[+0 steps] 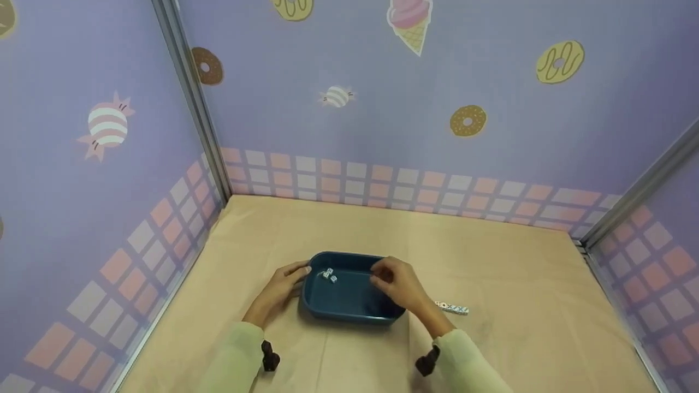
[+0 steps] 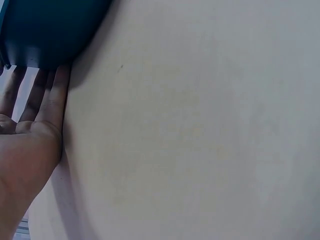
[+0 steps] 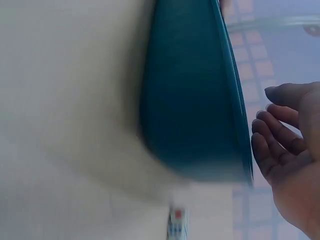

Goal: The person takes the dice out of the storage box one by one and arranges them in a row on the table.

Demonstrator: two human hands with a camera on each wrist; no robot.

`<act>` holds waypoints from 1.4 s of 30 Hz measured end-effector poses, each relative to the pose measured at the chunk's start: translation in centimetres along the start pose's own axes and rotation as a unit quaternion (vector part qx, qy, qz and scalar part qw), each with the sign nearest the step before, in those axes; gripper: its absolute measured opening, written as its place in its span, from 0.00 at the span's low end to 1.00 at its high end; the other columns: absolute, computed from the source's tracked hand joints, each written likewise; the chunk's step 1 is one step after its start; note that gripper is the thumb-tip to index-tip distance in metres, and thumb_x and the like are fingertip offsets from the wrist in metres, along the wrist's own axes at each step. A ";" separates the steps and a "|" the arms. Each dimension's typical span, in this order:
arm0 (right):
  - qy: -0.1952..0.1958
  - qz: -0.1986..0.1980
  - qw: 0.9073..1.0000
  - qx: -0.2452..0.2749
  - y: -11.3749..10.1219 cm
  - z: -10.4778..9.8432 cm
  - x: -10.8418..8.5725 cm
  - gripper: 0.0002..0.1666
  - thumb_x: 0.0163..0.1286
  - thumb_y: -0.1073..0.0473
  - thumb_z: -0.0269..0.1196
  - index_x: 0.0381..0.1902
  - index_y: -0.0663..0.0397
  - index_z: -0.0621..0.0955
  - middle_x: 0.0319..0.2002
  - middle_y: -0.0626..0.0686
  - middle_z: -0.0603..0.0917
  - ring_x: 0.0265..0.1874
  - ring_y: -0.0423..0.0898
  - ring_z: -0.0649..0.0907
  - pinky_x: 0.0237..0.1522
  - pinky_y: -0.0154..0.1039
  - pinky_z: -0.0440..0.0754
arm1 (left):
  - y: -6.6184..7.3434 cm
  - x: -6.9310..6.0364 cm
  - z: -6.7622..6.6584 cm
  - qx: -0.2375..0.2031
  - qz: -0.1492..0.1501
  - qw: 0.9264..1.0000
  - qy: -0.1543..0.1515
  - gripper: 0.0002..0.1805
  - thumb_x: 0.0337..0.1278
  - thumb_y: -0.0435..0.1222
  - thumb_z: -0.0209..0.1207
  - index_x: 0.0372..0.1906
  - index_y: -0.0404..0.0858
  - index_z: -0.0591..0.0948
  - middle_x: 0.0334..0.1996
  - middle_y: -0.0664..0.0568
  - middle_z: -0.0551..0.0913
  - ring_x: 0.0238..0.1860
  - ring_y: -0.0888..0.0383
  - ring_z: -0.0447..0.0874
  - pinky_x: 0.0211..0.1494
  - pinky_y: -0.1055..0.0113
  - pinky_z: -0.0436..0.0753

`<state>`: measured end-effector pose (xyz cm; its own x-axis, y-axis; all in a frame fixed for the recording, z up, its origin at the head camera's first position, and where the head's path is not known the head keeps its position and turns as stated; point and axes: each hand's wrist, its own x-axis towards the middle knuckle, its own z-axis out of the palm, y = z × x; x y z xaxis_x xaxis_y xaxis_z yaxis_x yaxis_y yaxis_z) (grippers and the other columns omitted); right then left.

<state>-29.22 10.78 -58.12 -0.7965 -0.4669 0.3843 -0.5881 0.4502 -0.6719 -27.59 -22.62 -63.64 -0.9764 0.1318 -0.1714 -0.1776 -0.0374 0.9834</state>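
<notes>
A dark blue rectangular tray (image 1: 349, 318) sits on the cloth, with a few small white dice (image 1: 329, 275) at its left end. My left hand (image 1: 284, 284) holds the tray's left side. Its thumb lies at the rim, and the long fingers (image 2: 52, 100) reach against the outer wall in the left wrist view. Over the tray's right end hovers my right hand (image 1: 401, 281), its fingers loosely bent. Nothing shows between thumb and fingers (image 3: 280, 132) in the right wrist view. A short row of dice (image 1: 456, 309) lies right of the tray, partly behind the right wrist.
A beige cloth (image 1: 519, 284) covers the table. Purple walls (image 1: 382, 125) with sweets and tile patterns close off the back and both sides. Metal posts (image 1: 188, 87) stand in the corners. Dark wrist devices (image 1: 269, 357) are strapped near both sleeves.
</notes>
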 end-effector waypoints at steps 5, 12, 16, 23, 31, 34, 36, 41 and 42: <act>0.003 0.029 0.999 0.013 -0.7 3.0 1.9 0.10 0.70 0.66 0.72 0.48 0.61 0.86 0.42 0.52 0.87 0.39 0.44 0.86 0.43 0.39 0.86 | 0.0 0.0 0.1 -0.015 0.000 1.000 -0.014 0.29 0.80 0.46 0.60 0.76 0.37 0.74 0.71 0.39 0.78 0.67 0.44 0.81 0.63 0.55 0.84; 0.001 0.063 0.997 0.033 -1.3 6.3 3.7 0.12 0.71 0.65 0.72 0.51 0.62 0.86 0.43 0.52 0.86 0.42 0.46 0.86 0.47 0.42 0.87 | 0.1 -0.1 -0.1 -0.024 0.000 1.000 -0.012 0.28 0.80 0.44 0.59 0.75 0.36 0.75 0.70 0.38 0.79 0.66 0.43 0.82 0.63 0.55 0.85; 0.008 0.060 0.998 0.029 -0.9 7.8 4.1 0.12 0.69 0.67 0.72 0.49 0.63 0.87 0.43 0.55 0.86 0.42 0.48 0.87 0.47 0.45 0.87 | 0.2 -0.1 -0.1 -0.014 0.002 1.000 -0.014 0.30 0.79 0.47 0.60 0.76 0.37 0.75 0.70 0.38 0.78 0.67 0.43 0.82 0.63 0.56 0.84; -0.059 0.055 0.996 -0.025 -0.1 9.6 3.9 0.13 0.68 0.67 0.73 0.49 0.62 0.88 0.44 0.54 0.83 0.44 0.48 0.85 0.49 0.45 0.86 | 0.2 -0.3 -0.1 -0.011 -0.007 1.000 -0.021 0.31 0.80 0.47 0.59 0.77 0.36 0.72 0.72 0.37 0.76 0.68 0.43 0.81 0.64 0.57 0.84; -0.080 0.040 0.992 -0.092 -0.5 9.6 4.1 0.10 0.70 0.65 0.72 0.48 0.58 0.88 0.44 0.51 0.83 0.44 0.47 0.82 0.51 0.46 0.85 | 0.5 -0.1 -0.2 0.002 0.001 1.000 -0.013 0.32 0.79 0.49 0.60 0.77 0.36 0.73 0.71 0.38 0.77 0.67 0.44 0.82 0.63 0.56 0.84; -0.081 0.045 0.990 -0.101 -0.5 9.6 4.1 0.08 0.70 0.65 0.72 0.45 0.55 0.87 0.41 0.48 0.82 0.43 0.45 0.81 0.50 0.45 0.84 | 0.5 -0.1 -0.2 0.006 0.001 1.000 -0.013 0.32 0.78 0.49 0.61 0.76 0.37 0.74 0.71 0.39 0.77 0.67 0.45 0.82 0.63 0.57 0.84; -0.088 0.048 0.989 -0.105 -0.5 9.6 4.1 0.07 0.70 0.64 0.72 0.44 0.54 0.86 0.40 0.46 0.80 0.43 0.44 0.79 0.50 0.45 0.84 | 0.5 -0.1 -0.2 0.006 0.000 1.000 -0.012 0.32 0.78 0.50 0.61 0.76 0.37 0.74 0.71 0.39 0.78 0.66 0.45 0.82 0.63 0.56 0.84; -0.120 0.053 0.987 -0.096 -0.8 9.2 3.8 0.05 0.72 0.62 0.71 0.42 0.52 0.84 0.39 0.45 0.79 0.41 0.43 0.78 0.47 0.42 0.82 | 0.5 -0.4 -0.2 0.002 -0.006 1.000 -0.008 0.32 0.78 0.50 0.61 0.76 0.37 0.74 0.71 0.39 0.77 0.68 0.44 0.81 0.65 0.55 0.83; -0.127 0.053 0.986 -0.089 -0.9 9.0 3.7 0.05 0.72 0.62 0.71 0.42 0.52 0.84 0.39 0.45 0.80 0.40 0.42 0.78 0.46 0.41 0.82 | 0.5 -0.5 -0.2 0.001 -0.007 1.000 -0.008 0.32 0.78 0.50 0.61 0.76 0.38 0.74 0.71 0.39 0.77 0.68 0.44 0.81 0.65 0.55 0.83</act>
<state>-30.35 1.84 -61.82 -0.8074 -0.5752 0.1313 -0.5365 0.6233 -0.5688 -27.25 -22.89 -63.10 -0.9714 0.1489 -0.1849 -0.1918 -0.0335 0.9809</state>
